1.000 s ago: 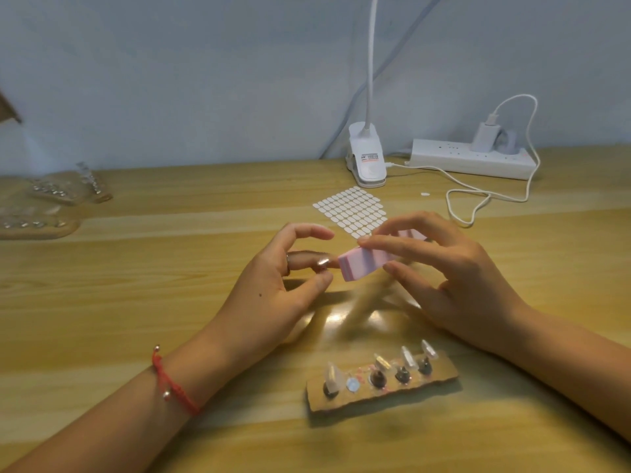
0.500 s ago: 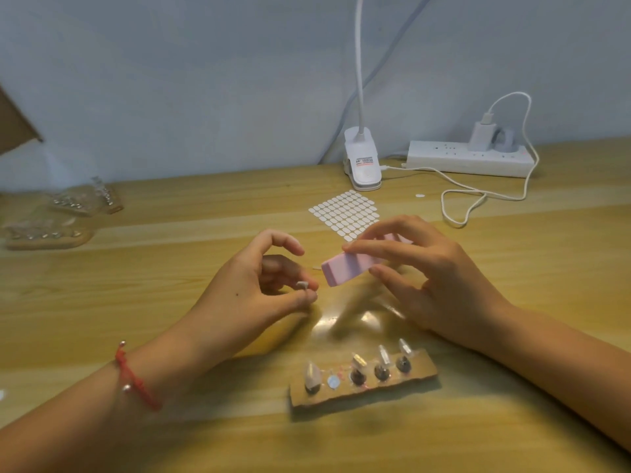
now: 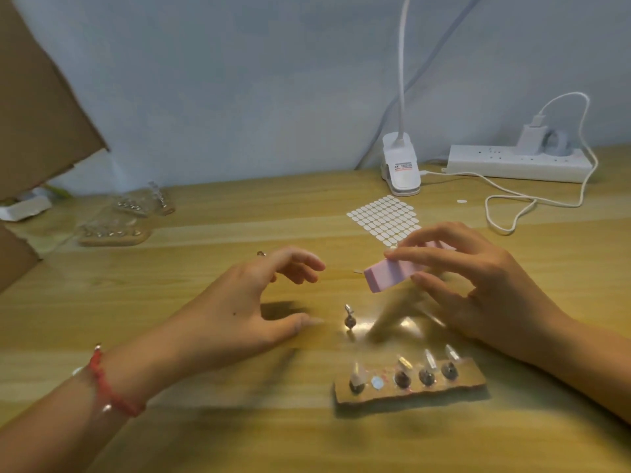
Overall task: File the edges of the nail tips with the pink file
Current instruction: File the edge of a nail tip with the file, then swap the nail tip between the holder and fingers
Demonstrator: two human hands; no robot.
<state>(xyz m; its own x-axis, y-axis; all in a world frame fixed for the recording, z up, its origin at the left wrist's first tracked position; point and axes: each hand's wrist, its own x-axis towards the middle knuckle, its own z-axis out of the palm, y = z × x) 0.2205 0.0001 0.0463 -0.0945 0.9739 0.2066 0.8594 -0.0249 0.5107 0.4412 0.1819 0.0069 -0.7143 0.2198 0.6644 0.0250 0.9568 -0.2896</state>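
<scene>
Hands, beyond the tip holder (image 3: 409,392), flank a loose tip (image 3: 349,319) on the tabletop (image 3: 256,431): left hand (image 3: 239,305) spread and empty, right hand (image 3: 485,285) pinching the pink file (image 3: 386,276) (raised). Likely between tips: next, the left must lift one to the file.

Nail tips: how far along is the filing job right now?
One nail tip stands loose on the table, off the cardboard holder, possibly done. The right hand grips the pink file; the left hand is open, holding nothing. Four tips sit on the holder; whether filed, I cannot tell.
</scene>
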